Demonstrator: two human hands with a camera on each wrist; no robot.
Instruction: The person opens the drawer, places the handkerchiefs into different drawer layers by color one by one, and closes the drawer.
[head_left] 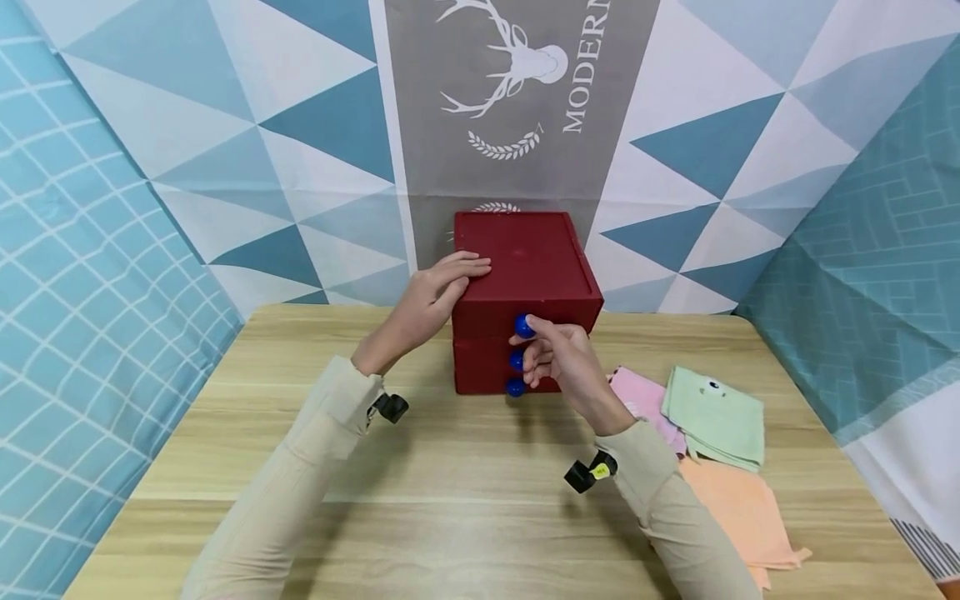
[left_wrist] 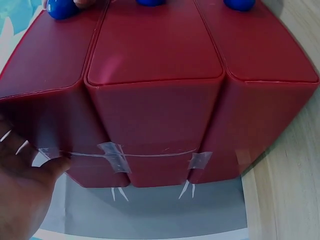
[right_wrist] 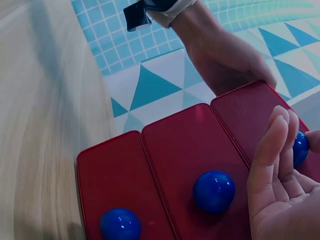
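Note:
A dark red box of three stacked drawers (head_left: 517, 250) stands against the back wall, each front carrying a round blue knob. My right hand (head_left: 566, 358) pinches the top knob (right_wrist: 301, 150) between thumb and fingers. Just below that hand are the middle knob (right_wrist: 214, 191) and the bottom knob (right_wrist: 120, 224). The drawer fronts look level with one another. On the box's upper left edge rests my left hand (head_left: 427, 304), its fingers straight across the top and its thumb by the side. Clear tape (left_wrist: 115, 157) crosses the seams on that side.
On the wooden table (head_left: 450, 517), right of the box, lie a pink cloth (head_left: 637, 392), a green cloth (head_left: 712, 417) and an orange cloth (head_left: 738, 508), partly overlapping. Patterned fabric (head_left: 315, 150) hangs behind and at both sides. Each wrist wears a small black camera (head_left: 392, 407).

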